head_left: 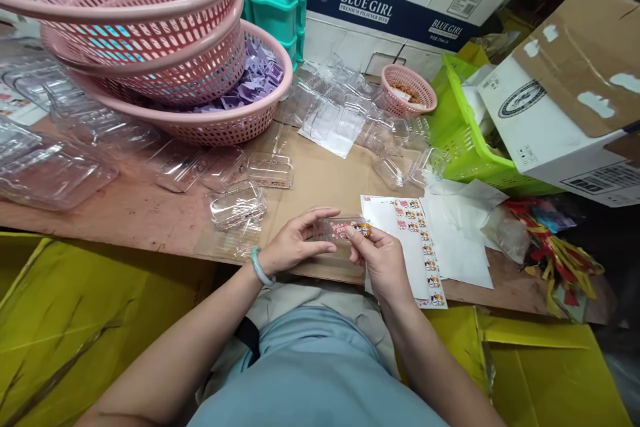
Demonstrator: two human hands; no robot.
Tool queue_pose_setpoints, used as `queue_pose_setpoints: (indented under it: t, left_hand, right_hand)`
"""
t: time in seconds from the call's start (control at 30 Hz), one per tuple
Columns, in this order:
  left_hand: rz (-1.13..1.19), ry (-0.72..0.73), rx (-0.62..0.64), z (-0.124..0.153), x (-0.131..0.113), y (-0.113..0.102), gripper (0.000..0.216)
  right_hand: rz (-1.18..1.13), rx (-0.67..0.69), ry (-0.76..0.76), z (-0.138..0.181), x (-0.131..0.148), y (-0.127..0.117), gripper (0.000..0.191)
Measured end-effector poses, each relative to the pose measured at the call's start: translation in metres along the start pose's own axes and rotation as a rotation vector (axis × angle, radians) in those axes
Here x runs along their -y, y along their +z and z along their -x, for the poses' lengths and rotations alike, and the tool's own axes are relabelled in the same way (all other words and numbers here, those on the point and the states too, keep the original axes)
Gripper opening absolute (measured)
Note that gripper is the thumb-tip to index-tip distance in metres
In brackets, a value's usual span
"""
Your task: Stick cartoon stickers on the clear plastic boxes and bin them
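Observation:
A small clear plastic box with pink lettering and a cat sticker on its face is between my two hands. My left hand curls around its left end, thumb below and fingers above. With thumb and fingers, my right hand pinches the right part, the thumb lying over the printed area. How far the sticker is pressed down cannot be made out. Beside my right hand lies a sheet of cat stickers, partly under white paper. Two more clear boxes, one nearer and one farther, rest to the left.
Stacked pink baskets, the lowest with purple pieces, stand at back left. Clear plastic cases cover the left side. Behind are a small pink basket and a beer carton; right, a green basket and colourful ribbons.

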State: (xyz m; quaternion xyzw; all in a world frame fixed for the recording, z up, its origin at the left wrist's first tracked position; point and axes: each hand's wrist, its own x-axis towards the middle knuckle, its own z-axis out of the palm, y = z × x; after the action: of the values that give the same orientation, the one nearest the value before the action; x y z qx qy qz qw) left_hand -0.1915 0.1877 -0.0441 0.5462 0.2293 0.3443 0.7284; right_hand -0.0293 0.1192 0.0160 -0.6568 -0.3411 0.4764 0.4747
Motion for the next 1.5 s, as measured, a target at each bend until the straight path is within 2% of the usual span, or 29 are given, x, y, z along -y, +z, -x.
queue_pose_setpoints:
  t: [0.7, 1.03, 1.13, 1.23, 1.4, 1.5]
  left_hand:
    - [0.024, -0.013, -0.011, -0.001, -0.001, 0.0, 0.062]
    - [0.017, -0.014, -0.001, 0.0, 0.0, -0.002, 0.062]
    - [0.034, -0.011, -0.032, -0.001, -0.002, 0.0, 0.056]
    - [0.005, -0.029, -0.12, -0.004, -0.005, 0.007, 0.042]
    - [-0.042, -0.051, -0.238, -0.008, -0.01, 0.021, 0.04]
    - [-0.06, -0.047, -0.243, -0.009, -0.012, 0.024, 0.041]
  right_hand:
    - [0.04, -0.005, -0.034, 0.0, -0.004, 0.0, 0.029]
    - [0.098, -0.006, -0.033, 0.0, -0.001, 0.001, 0.035]
    - [0.107, -0.011, -0.034, 0.0, -0.001, 0.002, 0.034]
    - [0.113, -0.019, -0.044, -0.001, -0.001, 0.004, 0.033]
    - [0.215, -0.024, -0.113, 0.001, 0.001, 0.005, 0.036]
    - [0.455, -0.079, -0.302, 0.005, 0.004, 0.002, 0.04]
